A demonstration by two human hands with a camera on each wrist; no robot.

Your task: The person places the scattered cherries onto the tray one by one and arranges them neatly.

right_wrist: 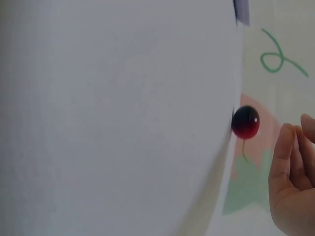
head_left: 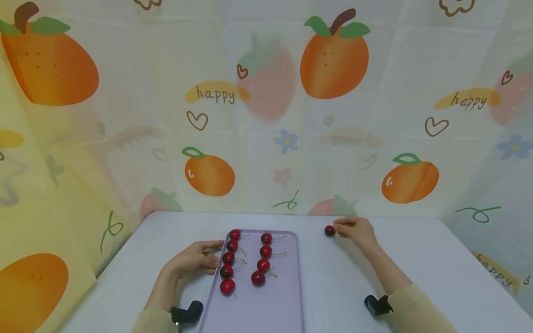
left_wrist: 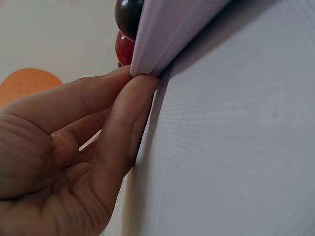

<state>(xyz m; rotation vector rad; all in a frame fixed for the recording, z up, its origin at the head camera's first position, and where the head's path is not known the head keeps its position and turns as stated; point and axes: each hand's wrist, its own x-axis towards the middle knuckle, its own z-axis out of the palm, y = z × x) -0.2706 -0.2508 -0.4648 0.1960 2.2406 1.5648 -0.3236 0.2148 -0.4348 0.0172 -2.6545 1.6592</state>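
A lilac tray (head_left: 279,300) lies on the white table, its left rim between the thumb and fingers of my left hand (head_left: 195,257). In the left wrist view that hand (left_wrist: 83,142) pinches the tray's edge (left_wrist: 162,34). Red cherries with stems stand on the tray in two rows, a left row (head_left: 228,258) and a right row (head_left: 263,265). One dark red cherry (head_left: 330,231) sits on the table right of the tray. My right hand (head_left: 357,232) is just beside it; the right wrist view shows a gap between this cherry (right_wrist: 245,122) and the fingertips (right_wrist: 285,135).
The white table (head_left: 333,286) ends at a fruit-printed cloth backdrop (head_left: 258,175). Black wrist cameras sit on the left wrist (head_left: 187,313) and on the right wrist (head_left: 378,305). A corner of the tray (right_wrist: 241,12) shows at the top of the right wrist view.
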